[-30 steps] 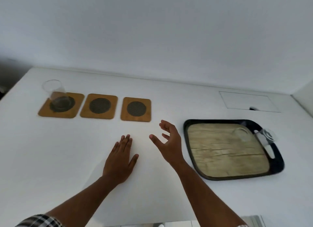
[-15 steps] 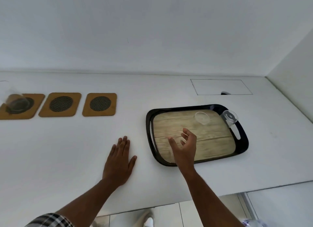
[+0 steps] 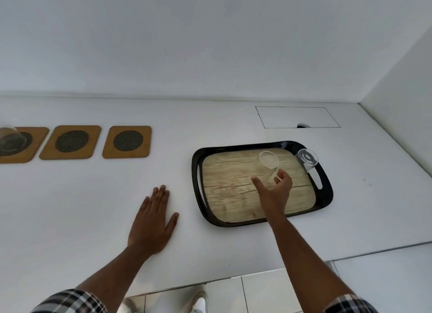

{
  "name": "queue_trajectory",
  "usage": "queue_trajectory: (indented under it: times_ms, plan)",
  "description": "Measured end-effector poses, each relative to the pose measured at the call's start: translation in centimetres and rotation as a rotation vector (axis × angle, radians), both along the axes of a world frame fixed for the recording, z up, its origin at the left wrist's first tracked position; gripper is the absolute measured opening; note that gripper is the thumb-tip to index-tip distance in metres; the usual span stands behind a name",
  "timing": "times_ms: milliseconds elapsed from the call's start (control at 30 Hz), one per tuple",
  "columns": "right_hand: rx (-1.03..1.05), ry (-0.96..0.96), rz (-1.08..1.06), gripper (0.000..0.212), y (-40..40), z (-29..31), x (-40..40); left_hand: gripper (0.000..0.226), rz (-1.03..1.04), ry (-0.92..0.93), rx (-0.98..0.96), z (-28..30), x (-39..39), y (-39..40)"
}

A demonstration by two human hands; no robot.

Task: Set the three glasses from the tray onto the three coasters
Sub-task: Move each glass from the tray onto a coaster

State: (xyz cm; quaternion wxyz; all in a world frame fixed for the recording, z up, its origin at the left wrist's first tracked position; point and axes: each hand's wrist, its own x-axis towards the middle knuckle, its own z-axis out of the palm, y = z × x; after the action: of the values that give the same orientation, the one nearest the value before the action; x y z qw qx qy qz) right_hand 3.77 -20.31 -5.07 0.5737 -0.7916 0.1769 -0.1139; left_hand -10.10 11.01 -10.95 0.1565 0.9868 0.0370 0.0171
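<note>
A black tray with a wood-print floor lies on the white counter at the right. Two clear glasses stand on it: one glass near the back middle, a second glass at the back right by the handle. My right hand hovers over the tray with fingers spread around the base of the nearer glass, not closed on it. Three wooden coasters lie in a row at the left: the right coaster and middle coaster are bare, the left coaster carries a third glass. My left hand rests flat on the counter.
A rectangular hatch outline sits in the counter behind the tray. White walls close the back and the right side. The counter's front edge runs below my arms, with tiled floor and a shoe beneath.
My right hand has travelled right from mid-counter onto the tray and reached the nearer glass. The view has swung right. My left hand has stayed flat.
</note>
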Motion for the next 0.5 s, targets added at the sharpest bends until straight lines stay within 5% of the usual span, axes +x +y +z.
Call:
queue_trajectory:
  times_ms: [500]
  plan:
    - [-0.018,-0.018,0.028,0.076,2.3,0.7,1.3,0.076,-0.028,0.011,-0.015,0.1,-0.1,0.3]
